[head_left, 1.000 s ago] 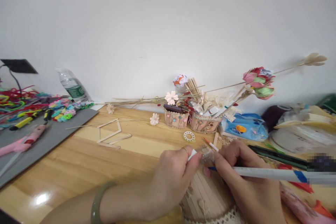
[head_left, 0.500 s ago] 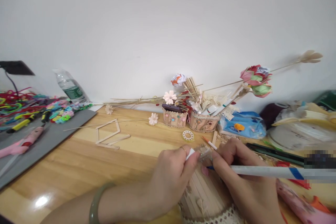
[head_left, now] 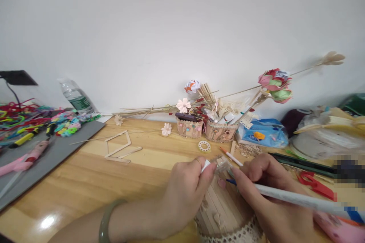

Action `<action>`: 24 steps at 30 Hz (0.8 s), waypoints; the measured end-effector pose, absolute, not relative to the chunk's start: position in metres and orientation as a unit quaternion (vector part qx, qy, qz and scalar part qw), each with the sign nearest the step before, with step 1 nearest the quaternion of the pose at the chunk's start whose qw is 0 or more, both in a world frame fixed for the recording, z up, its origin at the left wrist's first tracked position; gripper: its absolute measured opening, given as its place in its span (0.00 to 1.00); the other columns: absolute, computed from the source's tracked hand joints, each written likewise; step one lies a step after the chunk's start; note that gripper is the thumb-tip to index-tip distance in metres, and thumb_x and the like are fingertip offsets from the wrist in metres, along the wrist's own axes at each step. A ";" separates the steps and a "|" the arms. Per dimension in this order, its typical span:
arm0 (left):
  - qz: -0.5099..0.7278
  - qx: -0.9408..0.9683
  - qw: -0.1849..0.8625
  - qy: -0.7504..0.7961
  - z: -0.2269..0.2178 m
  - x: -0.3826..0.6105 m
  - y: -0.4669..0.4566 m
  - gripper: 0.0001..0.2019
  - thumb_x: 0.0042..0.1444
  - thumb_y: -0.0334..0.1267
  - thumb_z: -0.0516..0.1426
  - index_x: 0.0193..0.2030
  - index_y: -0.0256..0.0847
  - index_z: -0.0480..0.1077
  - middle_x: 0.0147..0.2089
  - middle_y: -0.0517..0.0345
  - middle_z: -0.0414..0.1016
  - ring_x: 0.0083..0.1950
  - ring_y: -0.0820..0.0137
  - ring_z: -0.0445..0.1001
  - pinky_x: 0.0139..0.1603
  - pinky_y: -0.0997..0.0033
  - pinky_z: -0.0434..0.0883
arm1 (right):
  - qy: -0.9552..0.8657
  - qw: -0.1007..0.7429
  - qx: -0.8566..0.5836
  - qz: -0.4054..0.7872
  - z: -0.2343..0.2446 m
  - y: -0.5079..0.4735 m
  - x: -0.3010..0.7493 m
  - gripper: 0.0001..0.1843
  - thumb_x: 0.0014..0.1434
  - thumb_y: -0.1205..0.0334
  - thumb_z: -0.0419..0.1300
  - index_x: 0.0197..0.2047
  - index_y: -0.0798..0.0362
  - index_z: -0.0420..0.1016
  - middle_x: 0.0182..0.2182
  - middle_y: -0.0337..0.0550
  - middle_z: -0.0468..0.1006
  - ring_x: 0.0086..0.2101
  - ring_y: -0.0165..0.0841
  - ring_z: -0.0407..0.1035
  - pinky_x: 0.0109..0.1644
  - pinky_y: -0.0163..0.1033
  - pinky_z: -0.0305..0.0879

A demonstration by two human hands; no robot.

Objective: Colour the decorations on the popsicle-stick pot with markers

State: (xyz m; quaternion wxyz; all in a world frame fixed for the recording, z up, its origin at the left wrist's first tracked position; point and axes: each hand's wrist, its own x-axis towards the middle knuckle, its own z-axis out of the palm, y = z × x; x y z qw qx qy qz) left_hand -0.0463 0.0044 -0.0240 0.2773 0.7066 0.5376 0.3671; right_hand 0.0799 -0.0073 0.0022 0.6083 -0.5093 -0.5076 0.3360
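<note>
A craft made of flat wooden sticks, with lace trim along its lower edge and a small pink piece on its face, is at the bottom centre. My left hand is closed at its upper left, pinching a small white piece between thumb and forefinger. Clear, shiny material lies at the craft's top, between both hands. In my closed right hand is a white marker. Its blue tip points left, close to the pink piece; I cannot tell whether it touches.
Two decorated stick baskets hold flowers and tools near the wall. A tape ring and an orange-tipped white pen lie beyond my hands. Red scissors are at right. A pink glue gun rests on a grey mat.
My right hand and the marker have shifted slightly right and down, the marker's tail dipping lower. More of the orange-tipped pen and red scissors shows. My left hand stays about the same.
</note>
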 end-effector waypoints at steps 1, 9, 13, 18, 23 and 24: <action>0.368 0.705 0.276 0.539 -0.024 -0.046 0.004 0.16 0.60 0.41 0.44 0.21 0.41 0.51 0.18 0.67 0.52 0.21 0.75 0.54 0.24 0.74 0.51 | -0.515 0.606 -0.506 0.333 0.002 -0.007 0.080 0.15 0.48 0.60 0.60 0.19 0.49 0.55 0.16 0.31 0.56 0.19 0.26 0.51 0.20 0.30 0.54; 0.370 0.703 0.285 0.536 -0.025 -0.047 0.004 0.16 0.60 0.41 0.44 0.21 0.42 0.49 0.18 0.68 0.49 0.21 0.76 0.52 0.23 0.74 0.51 | -0.561 0.592 -0.491 0.307 -0.006 -0.001 0.088 0.17 0.51 0.62 0.58 0.18 0.50 0.54 0.16 0.31 0.55 0.19 0.26 0.49 0.20 0.32 0.49; 0.372 0.704 0.287 0.533 -0.025 -0.046 0.005 0.16 0.60 0.41 0.44 0.21 0.42 0.50 0.18 0.68 0.49 0.21 0.76 0.52 0.24 0.74 0.51 | -0.588 0.576 -0.484 0.298 -0.006 -0.001 0.089 0.17 0.51 0.61 0.59 0.18 0.50 0.55 0.15 0.31 0.56 0.18 0.26 0.51 0.18 0.31 0.51; 0.366 0.703 0.291 0.536 -0.023 -0.046 0.006 0.16 0.60 0.41 0.44 0.21 0.41 0.51 0.19 0.67 0.51 0.21 0.76 0.52 0.24 0.73 0.51 | -0.597 0.568 -0.487 0.288 -0.007 0.000 0.091 0.17 0.51 0.60 0.59 0.18 0.50 0.54 0.15 0.31 0.57 0.17 0.25 0.53 0.18 0.32 0.52; 0.365 0.701 0.293 0.538 -0.023 -0.046 0.004 0.16 0.60 0.41 0.44 0.21 0.42 0.51 0.18 0.67 0.51 0.21 0.75 0.53 0.24 0.74 0.51 | -0.606 0.562 -0.488 0.280 -0.007 0.000 0.091 0.17 0.51 0.60 0.58 0.18 0.50 0.54 0.16 0.32 0.56 0.18 0.26 0.52 0.19 0.32 0.52; 0.366 0.700 0.293 0.538 -0.023 -0.046 0.004 0.16 0.60 0.41 0.44 0.21 0.42 0.50 0.18 0.67 0.50 0.20 0.76 0.53 0.23 0.74 0.51 | -0.598 0.566 -0.490 0.285 -0.007 -0.001 0.091 0.17 0.51 0.61 0.58 0.18 0.50 0.54 0.16 0.32 0.56 0.18 0.26 0.52 0.19 0.32 0.52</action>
